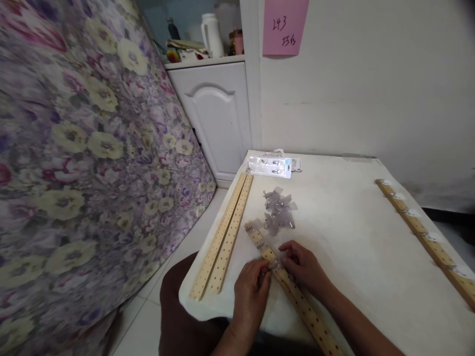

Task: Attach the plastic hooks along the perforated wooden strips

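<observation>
Perforated strip (284,283), 1, lower ctr of frame, running to btm edge, btwn L hand (252,289) & R hand (302,264); fingers at its sides, can't tell if clamped. 2 bare strips (229,242) near tabletop's (345,212) L edge. Packet pile (278,210), count unclear, mid-frame; wide gap to 1 far-R strip (423,230).

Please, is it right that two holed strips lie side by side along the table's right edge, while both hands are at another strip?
No: in the head view, the two holed strips lie side by side along the left edge of the table. The left hand and right hand are at another strip.
</observation>
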The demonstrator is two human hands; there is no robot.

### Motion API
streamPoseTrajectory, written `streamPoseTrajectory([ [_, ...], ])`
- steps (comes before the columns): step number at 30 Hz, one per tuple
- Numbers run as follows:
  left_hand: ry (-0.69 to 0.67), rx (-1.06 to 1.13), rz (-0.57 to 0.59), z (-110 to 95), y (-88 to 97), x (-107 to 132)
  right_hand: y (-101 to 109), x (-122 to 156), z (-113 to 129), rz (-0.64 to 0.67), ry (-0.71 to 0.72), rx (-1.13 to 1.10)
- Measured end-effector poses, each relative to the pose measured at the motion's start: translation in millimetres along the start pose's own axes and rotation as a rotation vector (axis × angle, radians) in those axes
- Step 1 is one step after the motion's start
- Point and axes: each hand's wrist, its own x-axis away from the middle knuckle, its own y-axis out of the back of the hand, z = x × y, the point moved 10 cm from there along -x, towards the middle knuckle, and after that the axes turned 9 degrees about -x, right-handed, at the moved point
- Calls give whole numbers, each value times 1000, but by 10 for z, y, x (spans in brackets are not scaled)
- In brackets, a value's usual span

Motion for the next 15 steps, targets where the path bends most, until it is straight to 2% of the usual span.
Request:
streamPoseTrajectory([
  [15,31,-29,-15,21,4,-10,2,-4,6,-16,37,38],
])
